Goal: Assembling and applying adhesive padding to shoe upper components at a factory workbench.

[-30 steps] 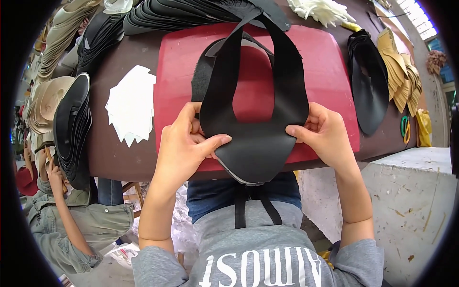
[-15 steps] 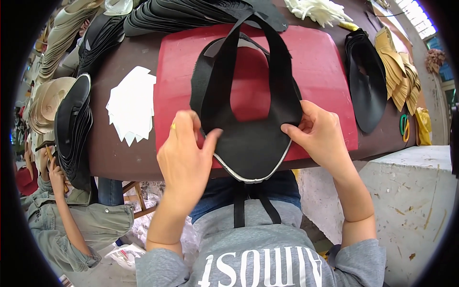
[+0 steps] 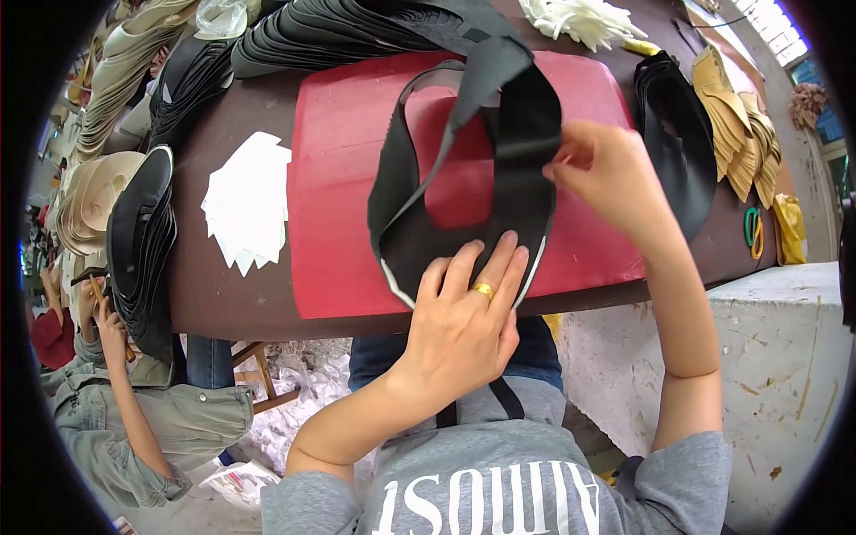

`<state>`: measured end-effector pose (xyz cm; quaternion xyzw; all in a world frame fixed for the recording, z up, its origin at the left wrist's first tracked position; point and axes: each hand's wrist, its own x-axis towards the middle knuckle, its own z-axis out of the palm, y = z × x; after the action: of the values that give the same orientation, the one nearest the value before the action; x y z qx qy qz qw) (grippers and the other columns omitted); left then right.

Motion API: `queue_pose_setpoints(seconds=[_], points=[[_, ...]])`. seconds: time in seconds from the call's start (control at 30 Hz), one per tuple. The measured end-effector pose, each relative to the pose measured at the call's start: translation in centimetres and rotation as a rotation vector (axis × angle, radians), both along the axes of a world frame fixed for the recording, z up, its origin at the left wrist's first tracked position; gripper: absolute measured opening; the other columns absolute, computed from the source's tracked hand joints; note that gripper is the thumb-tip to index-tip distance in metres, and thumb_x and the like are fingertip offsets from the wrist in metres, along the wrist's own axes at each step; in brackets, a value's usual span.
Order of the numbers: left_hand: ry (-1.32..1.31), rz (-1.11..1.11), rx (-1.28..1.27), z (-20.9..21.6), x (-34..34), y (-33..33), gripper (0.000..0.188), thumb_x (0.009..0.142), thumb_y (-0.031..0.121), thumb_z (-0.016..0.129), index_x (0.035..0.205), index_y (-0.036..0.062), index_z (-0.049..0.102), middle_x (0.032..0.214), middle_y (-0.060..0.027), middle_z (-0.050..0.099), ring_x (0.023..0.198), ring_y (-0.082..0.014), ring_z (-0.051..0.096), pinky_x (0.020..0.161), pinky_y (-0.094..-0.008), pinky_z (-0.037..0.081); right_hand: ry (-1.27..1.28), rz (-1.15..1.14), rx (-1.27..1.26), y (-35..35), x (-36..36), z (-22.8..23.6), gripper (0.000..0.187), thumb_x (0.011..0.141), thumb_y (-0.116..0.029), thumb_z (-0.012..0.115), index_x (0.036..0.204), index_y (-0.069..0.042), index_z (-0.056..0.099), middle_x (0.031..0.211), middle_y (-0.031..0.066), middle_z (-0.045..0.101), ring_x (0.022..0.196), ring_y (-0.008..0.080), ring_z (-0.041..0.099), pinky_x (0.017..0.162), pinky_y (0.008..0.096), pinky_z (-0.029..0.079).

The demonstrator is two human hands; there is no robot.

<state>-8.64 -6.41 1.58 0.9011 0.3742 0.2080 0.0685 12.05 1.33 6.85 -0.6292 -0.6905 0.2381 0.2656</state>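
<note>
A black horseshoe-shaped shoe upper (image 3: 446, 234) of two layers, white along its lower edge, lies on the red mat (image 3: 334, 259). My left hand (image 3: 464, 321), a gold ring on one finger, presses flat on the upper's near end with fingers stretched out, hiding part of it. At the upper's right edge, my right hand (image 3: 606, 174) is closed, thumb and fingers pinching the black material; the fingertips are slightly blurred. The top layer's loose strip (image 3: 486, 76) twists and lifts over the far side, while the lower layer's left arm (image 3: 392, 178) stays on the mat.
White paper pieces (image 3: 250, 201) lie left of the mat. Stacked black pieces (image 3: 330, 31) line the far edge, with more at left (image 3: 143, 241) and right (image 3: 678, 143). Tan pieces (image 3: 736, 125) and green-orange scissors (image 3: 754, 234) lie far right. A co-worker's hand (image 3: 111, 334) is at left.
My left hand has left the upper's left edge and now lies flat on its near end. My right hand has moved up along the right edge. The top layer has twisted rightward.
</note>
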Motion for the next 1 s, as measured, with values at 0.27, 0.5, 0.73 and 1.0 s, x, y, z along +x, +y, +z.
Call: queue_pose_setpoints(seconds=[0.27,0.5,0.73,1.0], points=[[0.035,0.111,-0.011,0.7,3.6,2.7,0.051,0.080,0.019,0.060,0.129,0.0054,0.054,0.135,-0.0083,0.054,0.098,-0.0261,0.056,0.087,-0.0349,0.043,-0.150,0.105,-0.007,1.8,1.9,-0.1,0.019,0.070,0.004,0.067,0.088,0.004,0.063,0.066,0.0069,0.061,0.056,0.0168,0.052,0.057,0.0282,0.045],[0.090,-0.044,-0.016,0.1,3.0,2.9,0.047,0.082,0.022,0.062,0.125,0.0052,0.057,0.132,-0.0089,0.056,0.092,-0.0266,0.055,0.080,-0.0358,0.046,-0.098,0.317,0.393,2.2,2.7,0.8,0.019,0.068,0.006,0.066,0.087,0.003,0.061,0.069,0.0107,0.063,0.058,0.0271,0.055,0.060,0.0338,0.047],[0.061,0.141,0.097,0.4,5.2,1.4,0.047,0.080,0.017,0.062,0.123,0.0004,0.057,0.121,-0.0142,0.061,0.097,-0.0286,0.055,0.080,-0.0389,0.047,-0.267,0.135,0.316,1.6,4.6,-2.2,0.023,0.067,0.006,0.066,0.088,0.002,0.059,0.072,0.0160,0.064,0.063,0.0361,0.062,0.063,0.0398,0.049],[0.078,0.130,0.192,-1.7,7.7,4.8,0.041,0.082,0.017,0.060,0.119,-0.0002,0.060,0.107,-0.0150,0.064,0.097,-0.0291,0.054,0.079,-0.0386,0.046,-0.353,0.203,0.383,2.3,5.0,-2.0,0.028,0.069,0.006,0.063,0.096,0.002,0.058,0.077,0.0159,0.063,0.060,0.0324,0.055,0.060,0.0377,0.046]])
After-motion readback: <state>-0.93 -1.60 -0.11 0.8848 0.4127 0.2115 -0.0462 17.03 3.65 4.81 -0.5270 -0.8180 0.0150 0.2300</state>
